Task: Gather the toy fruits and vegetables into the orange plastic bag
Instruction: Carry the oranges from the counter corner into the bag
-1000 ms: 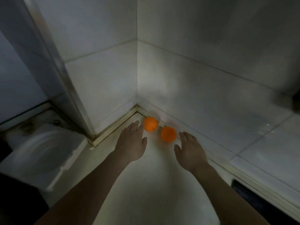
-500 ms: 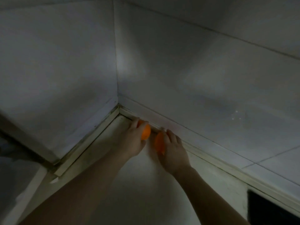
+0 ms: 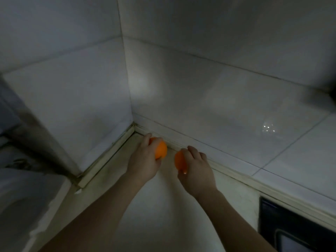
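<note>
Two toy oranges are in my hands in the corner of a pale counter, close to the tiled walls. My left hand (image 3: 145, 160) grips one toy orange (image 3: 161, 150), fingers curled over its top and thumb under it. My right hand (image 3: 195, 168) holds the other toy orange (image 3: 180, 160), fingers wrapped over it and thumb beneath. The two oranges are a short gap apart. The orange plastic bag is not in view.
White tiled walls (image 3: 200, 99) meet in a corner just behind my hands. A cream trim strip (image 3: 109, 155) runs along the wall's foot. A white appliance (image 3: 23, 197) lies at the left, and a dark panel (image 3: 291, 230) sits at the lower right.
One second ago both hands were flat and reaching for the oranges lying in the corner. Now each hand has closed round one orange, and the oranges are a little further apart.
</note>
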The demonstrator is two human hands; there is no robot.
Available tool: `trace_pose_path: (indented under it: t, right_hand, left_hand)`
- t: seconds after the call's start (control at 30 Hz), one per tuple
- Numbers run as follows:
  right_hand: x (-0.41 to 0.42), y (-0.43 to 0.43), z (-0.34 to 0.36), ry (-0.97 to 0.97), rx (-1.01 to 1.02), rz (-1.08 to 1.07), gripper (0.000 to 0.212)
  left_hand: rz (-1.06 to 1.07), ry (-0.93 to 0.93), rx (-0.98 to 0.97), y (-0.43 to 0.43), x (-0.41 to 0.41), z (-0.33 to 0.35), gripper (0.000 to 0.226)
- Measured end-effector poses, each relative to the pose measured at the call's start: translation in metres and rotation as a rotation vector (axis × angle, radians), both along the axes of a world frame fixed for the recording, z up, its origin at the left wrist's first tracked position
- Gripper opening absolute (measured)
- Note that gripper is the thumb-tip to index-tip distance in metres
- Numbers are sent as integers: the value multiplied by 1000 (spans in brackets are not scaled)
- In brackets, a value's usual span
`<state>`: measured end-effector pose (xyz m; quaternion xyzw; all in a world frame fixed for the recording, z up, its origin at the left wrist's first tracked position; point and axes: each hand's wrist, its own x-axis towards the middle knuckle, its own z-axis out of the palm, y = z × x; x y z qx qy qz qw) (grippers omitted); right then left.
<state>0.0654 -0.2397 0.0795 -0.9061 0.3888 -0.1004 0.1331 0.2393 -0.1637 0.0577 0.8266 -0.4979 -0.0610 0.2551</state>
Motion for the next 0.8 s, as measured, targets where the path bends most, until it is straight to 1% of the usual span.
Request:
trace_pose_path:
  t: [0.17, 0.3, 0.4, 0.67, 0.8]
  right_hand:
    - [-67, 51, 53, -112, -4, -8, 70]
    - [-140, 99, 98, -200, -30, -4, 71]
    - [-200, 134, 125, -220, -62, -22, 70]
    - [-332, 201, 187, -278, -143, -98, 73]
    - [-386, 225, 211, -253, -186, -179, 76]
  left_hand:
    - [31, -48, -63, 48, -73, 67, 63]
    - [9, -90, -134, 96, -148, 118, 62]
    - [-1, -128, -178, 130, -205, 148, 65]
    - [-82, -72, -266, 196, -325, 202, 70]
    - [-158, -46, -293, 211, -366, 218, 70]
